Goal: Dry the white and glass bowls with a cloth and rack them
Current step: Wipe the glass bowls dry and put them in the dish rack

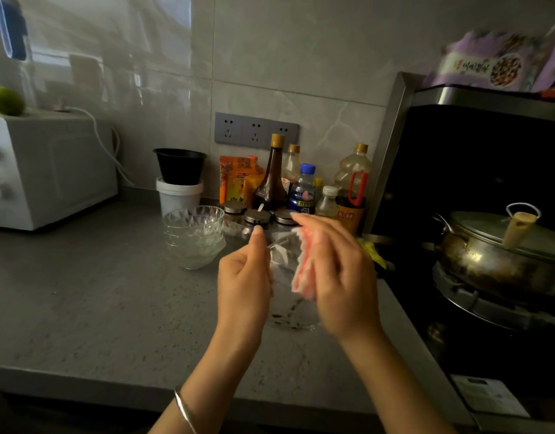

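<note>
- A silver bangle sits on the left wrist at the lower edge of the view.
- The left hand grasps a clear glass bowl by its left side. Its fingers are curled round the wall and its thumb points up along the rim.
- The bowl is tipped on its side between the two hands, over the grey counter near the stove's edge. Whether its lower edge touches the counter cannot be told.
- The right hand is blurred. It clasps a bunched pink and white cloth, with the fingers folded over it, and presses it against the right part of the bowl.
- Just beyond the left hand a stack of glass bowls stands upright on the counter, apart from the held bowl.
- Behind the stack a white tub carries a black bowl on top.
- To the right of the tub is a row of lidded spice jars. Behind them, sauce and oil bottles crowd against the tiled wall.
- A grey socket strip is set in the wall above the bottles.
- At far left a white oven rests on the counter.
- At right a lidded metal pot sits on the stove.
- A purple packet lies high up, above the stove.
</note>
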Demonstrator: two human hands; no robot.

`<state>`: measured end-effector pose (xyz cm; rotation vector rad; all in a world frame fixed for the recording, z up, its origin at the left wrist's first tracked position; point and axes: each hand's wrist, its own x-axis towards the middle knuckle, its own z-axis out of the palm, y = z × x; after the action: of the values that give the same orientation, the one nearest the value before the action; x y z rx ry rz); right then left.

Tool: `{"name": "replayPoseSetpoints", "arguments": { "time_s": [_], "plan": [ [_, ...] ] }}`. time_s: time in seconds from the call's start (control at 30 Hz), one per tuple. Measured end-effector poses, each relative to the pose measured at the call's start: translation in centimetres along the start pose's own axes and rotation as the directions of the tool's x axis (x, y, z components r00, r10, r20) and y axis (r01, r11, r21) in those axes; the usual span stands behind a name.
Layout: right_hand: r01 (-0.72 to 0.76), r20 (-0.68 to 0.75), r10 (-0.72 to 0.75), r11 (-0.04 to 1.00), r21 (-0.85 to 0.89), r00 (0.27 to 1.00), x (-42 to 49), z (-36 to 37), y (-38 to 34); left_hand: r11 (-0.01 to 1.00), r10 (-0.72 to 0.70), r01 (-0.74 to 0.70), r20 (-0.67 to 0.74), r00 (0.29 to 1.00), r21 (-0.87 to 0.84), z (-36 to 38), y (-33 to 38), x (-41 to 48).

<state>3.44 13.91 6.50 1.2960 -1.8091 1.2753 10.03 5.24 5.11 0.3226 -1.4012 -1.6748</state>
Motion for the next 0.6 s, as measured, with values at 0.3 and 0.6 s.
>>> {"name": "replayPoseSetpoints", "arguments": {
  "time_s": [0.3, 0.6],
  "plan": [
    [-0.554, 0.173, 0.566, 0.62, 0.556, 0.806, 0.2, -0.9, 1.3, 0.986, -0.167, 0.167, 0.089, 0.982, 0.007, -1.7, -1.5, 0.4],
    [-0.41, 0.25, 0.328, 0.788, 0.459, 0.911, 1.2, -1.4, 0.2, 0.845, 0.242, -0.369, 0.338, 0.91, 0.388, -0.7, 0.4, 1.0]
  ]
}}
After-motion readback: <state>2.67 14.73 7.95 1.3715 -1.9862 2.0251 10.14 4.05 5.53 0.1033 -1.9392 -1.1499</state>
